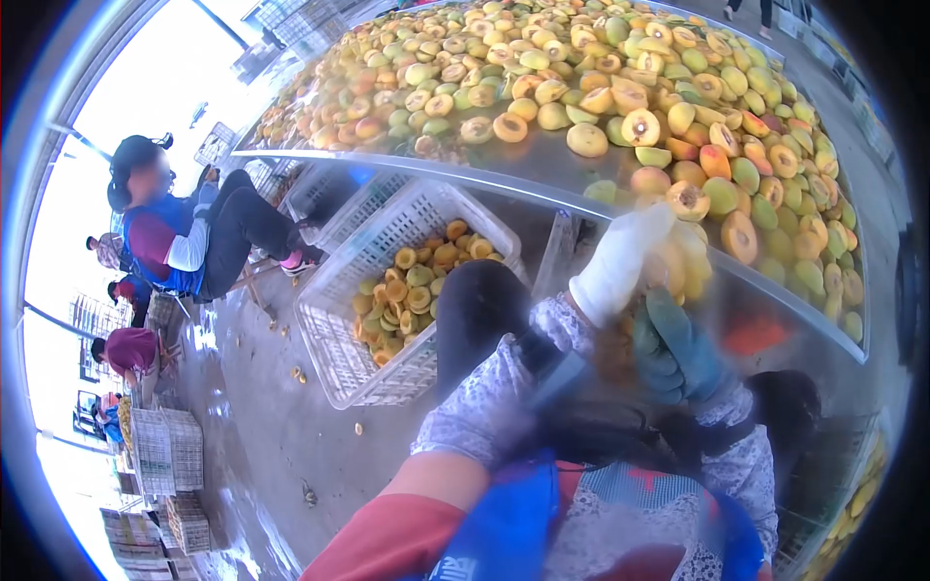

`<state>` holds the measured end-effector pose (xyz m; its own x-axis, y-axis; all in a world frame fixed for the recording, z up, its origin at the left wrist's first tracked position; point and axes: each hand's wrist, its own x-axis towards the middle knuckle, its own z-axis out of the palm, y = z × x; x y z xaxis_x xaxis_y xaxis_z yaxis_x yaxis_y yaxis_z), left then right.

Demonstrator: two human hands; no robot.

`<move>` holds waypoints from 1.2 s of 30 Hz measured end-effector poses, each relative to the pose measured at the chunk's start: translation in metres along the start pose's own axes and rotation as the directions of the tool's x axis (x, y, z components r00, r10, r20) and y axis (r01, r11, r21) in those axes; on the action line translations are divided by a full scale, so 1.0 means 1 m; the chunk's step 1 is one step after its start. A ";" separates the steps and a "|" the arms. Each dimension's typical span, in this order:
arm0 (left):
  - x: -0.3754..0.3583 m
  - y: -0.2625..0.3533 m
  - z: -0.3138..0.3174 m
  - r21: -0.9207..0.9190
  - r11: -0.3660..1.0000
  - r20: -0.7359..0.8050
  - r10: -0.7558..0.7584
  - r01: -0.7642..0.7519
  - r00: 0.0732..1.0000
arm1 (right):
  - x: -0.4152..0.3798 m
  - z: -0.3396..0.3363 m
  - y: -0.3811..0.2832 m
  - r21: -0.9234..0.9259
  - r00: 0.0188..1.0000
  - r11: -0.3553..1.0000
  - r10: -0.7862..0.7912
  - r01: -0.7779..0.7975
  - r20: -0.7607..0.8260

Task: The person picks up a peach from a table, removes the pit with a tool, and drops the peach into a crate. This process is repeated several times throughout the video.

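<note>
My left hand, in a white glove, reaches to the near edge of the metal table. Its fingers bend round a blurred yellow-orange peach piece. Just below and to the right is my right hand in a teal glove, fingers curled in and thumb raised. Whatever it grips is hidden in the blur. Halved and whole peaches are heaped on the table in front of both hands, some cut faces showing pits or hollows.
A white plastic crate with peach halves stands left of my knee. Another crate with fruit is at the lower right. One person sits at the left; others work farther back near stacked crates. Fruit scraps dot the floor.
</note>
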<state>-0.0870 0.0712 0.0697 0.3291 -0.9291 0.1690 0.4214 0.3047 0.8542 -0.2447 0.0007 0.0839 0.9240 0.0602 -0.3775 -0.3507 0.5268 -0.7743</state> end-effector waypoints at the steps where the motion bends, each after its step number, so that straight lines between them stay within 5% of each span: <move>1: 0.000 0.000 -0.003 -0.040 0.999 0.056 0.007 -0.004 0.998 | 0.001 0.000 0.001 -0.029 0.999 0.999 0.013 -0.014 -0.043; 3: -0.006 0.003 0.005 -0.110 0.993 -0.063 0.028 -0.035 0.998 | 0.001 0.007 -0.003 -0.073 0.988 0.997 0.026 -0.038 -0.154; 5: -0.005 0.002 0.008 -0.152 0.985 -0.186 0.053 -0.082 0.981 | 0.011 0.005 0.003 -0.436 0.949 0.885 -0.260 0.160 -0.179; 6: -0.003 0.005 0.004 -0.204 0.969 -0.242 0.086 -0.137 0.966 | 0.018 0.002 0.009 -0.600 0.905 0.765 -0.399 0.237 -0.151; 9: 0.003 0.030 -0.029 -0.293 0.893 -0.355 0.230 -0.342 0.906 | 0.039 -0.050 0.055 -0.987 0.773 0.149 -0.633 0.064 -0.046; 10: -0.003 0.044 -0.048 -0.295 0.852 -0.352 0.324 -0.433 0.878 | 0.037 -0.054 0.056 -0.991 0.778 0.134 -0.625 0.021 -0.068; 13: -0.049 0.112 -0.071 0.195 0.865 -0.610 0.476 -0.462 0.633 | 0.024 -0.055 0.037 -0.979 0.727 0.153 -0.656 -0.134 -0.202; 14: -0.068 0.127 -0.089 0.430 0.826 -0.671 0.563 -0.365 0.483 | 0.025 -0.058 0.036 -0.972 0.670 0.185 -0.705 -0.142 -0.232; 15: -0.091 0.145 -0.110 0.792 0.607 -0.514 0.719 -0.062 0.468 | 0.027 -0.063 0.036 -0.966 0.610 0.215 -0.750 -0.141 -0.256; 18: -0.093 0.158 -0.091 0.869 0.331 -0.394 0.912 0.368 0.112 | 0.025 -0.055 0.030 -0.965 0.528 0.251 -0.812 -0.073 -0.251; 19: -0.078 0.155 -0.069 0.855 0.478 -0.513 0.838 0.201 0.185 | 0.025 -0.049 0.026 -0.959 0.535 0.278 -0.802 -0.058 -0.265; 21: -0.041 0.132 -0.057 0.762 0.644 -0.542 0.694 -0.072 0.474 | 0.020 -0.036 0.019 -0.945 0.567 0.327 -0.773 -0.025 -0.283; 22: -0.022 0.117 -0.053 0.942 0.335 -0.245 0.727 -0.021 0.641 | 0.018 -0.037 0.018 -0.948 0.564 0.318 -0.782 -0.009 -0.267; 23: 0.003 0.099 -0.045 0.849 0.515 -0.438 0.553 0.123 0.709 | 0.016 -0.037 0.018 -0.951 0.558 0.310 -0.790 0.007 -0.254; 24: 0.023 0.086 -0.031 0.939 0.310 -0.300 0.534 0.147 0.790 | 0.014 -0.039 0.018 -0.953 0.550 0.303 -0.799 0.022 -0.241; 26: 0.062 0.056 -0.027 0.963 0.171 -0.260 0.360 0.210 0.896 | 0.010 -0.043 0.017 -0.948 0.568 0.317 -0.780 -0.004 -0.263; 29: 0.100 0.019 -0.025 0.935 -0.088 -0.327 0.158 0.343 0.932 | 0.002 -0.045 0.012 -0.940 0.565 0.340 -0.772 -0.021 -0.292; 33: 0.125 0.011 -0.032 0.940 -0.183 -0.269 0.115 0.287 0.956 | 0.003 -0.047 0.010 -0.930 0.536 0.367 -0.787 0.007 -0.306; 36: 0.122 0.017 -0.042 0.966 -0.074 -0.233 0.170 0.248 0.958 | -0.002 -0.041 0.002 -0.919 0.527 0.392 -0.787 0.025 -0.321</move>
<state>-0.0048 -0.0279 0.0842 0.5833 -0.7891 0.1926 -0.7660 -0.4554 0.4537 -0.2533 -0.0330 0.0630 0.7143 -0.6548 0.2469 -0.2541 -0.5715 -0.7803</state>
